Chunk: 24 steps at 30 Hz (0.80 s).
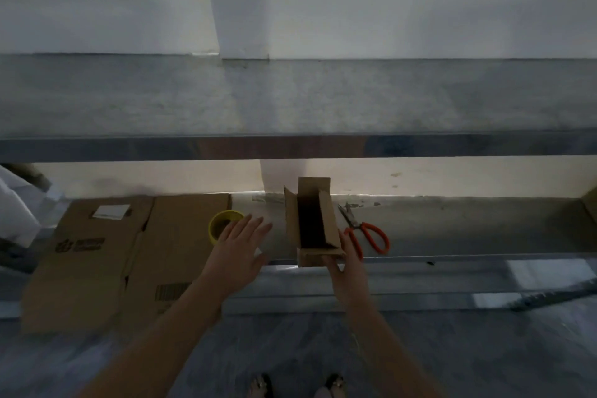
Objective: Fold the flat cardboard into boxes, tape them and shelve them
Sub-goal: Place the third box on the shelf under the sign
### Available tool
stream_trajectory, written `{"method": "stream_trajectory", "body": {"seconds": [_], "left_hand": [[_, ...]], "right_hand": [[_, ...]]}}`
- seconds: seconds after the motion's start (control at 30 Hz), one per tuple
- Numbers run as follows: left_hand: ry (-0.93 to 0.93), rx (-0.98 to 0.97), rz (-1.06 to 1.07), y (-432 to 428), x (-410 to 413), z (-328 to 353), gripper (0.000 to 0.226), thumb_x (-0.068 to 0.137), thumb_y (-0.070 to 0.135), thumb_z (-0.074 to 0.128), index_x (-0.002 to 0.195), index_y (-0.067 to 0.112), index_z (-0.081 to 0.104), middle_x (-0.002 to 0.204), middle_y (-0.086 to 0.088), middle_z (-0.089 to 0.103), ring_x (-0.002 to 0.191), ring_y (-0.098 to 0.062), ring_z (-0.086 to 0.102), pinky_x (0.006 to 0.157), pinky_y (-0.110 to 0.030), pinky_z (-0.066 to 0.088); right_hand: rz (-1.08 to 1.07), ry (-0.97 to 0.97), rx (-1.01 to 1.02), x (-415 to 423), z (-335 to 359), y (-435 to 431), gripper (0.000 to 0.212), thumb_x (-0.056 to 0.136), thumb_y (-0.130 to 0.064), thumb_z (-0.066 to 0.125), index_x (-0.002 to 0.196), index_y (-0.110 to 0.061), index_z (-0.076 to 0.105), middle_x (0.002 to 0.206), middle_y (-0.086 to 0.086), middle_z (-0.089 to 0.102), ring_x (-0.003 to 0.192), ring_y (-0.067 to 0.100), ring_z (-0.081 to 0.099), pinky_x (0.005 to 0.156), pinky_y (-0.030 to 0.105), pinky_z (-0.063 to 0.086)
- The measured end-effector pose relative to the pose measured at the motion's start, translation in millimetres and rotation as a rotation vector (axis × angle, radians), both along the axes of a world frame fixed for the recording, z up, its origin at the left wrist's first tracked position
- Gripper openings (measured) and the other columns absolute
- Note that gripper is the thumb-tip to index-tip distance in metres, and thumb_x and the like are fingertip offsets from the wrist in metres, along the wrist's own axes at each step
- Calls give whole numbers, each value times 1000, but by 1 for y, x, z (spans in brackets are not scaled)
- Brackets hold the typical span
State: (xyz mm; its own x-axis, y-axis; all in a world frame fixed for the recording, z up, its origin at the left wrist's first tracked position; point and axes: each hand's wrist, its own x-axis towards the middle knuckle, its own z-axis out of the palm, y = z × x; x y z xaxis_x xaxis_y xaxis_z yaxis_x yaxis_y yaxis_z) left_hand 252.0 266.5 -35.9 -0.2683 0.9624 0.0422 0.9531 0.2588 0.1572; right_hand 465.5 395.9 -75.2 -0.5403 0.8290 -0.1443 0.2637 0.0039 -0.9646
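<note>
A small narrow cardboard box (326, 223) stands on the lower metal shelf (452, 236), its top flaps open and its dark inside showing. My right hand (347, 265) holds the box at its near end, fingers along its right side. Spread flat with straight fingers, my left hand (237, 250) hovers left of the box, just in front of a yellow roll of tape (223, 224). Large flat cardboard sheets (129, 255) lie on the shelf at the left, one with a barcode and a printed logo.
Orange-handled scissors (365, 234) lie just right of the box. An upper metal shelf (290, 100) spans the view above, against a white wall. White material (16, 203) sits at the far left. My feet (297, 384) stand on the floor below.
</note>
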Motion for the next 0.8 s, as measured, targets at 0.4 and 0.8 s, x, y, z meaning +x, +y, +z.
{"method": "stream_trajectory", "body": {"seconds": [0.4,0.8], "left_hand": [[49,0,-179,65,77,29,67,78,27,65,142,21,44,146,-5,46,137,-29,39,114,-48,25],[-16,87,-242,203,325,13,57,96,48,39,149,26,33,155,0,33,146,-21,23,119,-40,8]], "right_hand": [[-263,85,46,102,25,27,50,92,-30,62,140,-28,46,122,-14,63,113,4,60,92,25,51],[-261,-33,218,367,53,141,51,90,-37,62,138,-29,46,124,-15,62,114,3,58,92,25,49]]}}
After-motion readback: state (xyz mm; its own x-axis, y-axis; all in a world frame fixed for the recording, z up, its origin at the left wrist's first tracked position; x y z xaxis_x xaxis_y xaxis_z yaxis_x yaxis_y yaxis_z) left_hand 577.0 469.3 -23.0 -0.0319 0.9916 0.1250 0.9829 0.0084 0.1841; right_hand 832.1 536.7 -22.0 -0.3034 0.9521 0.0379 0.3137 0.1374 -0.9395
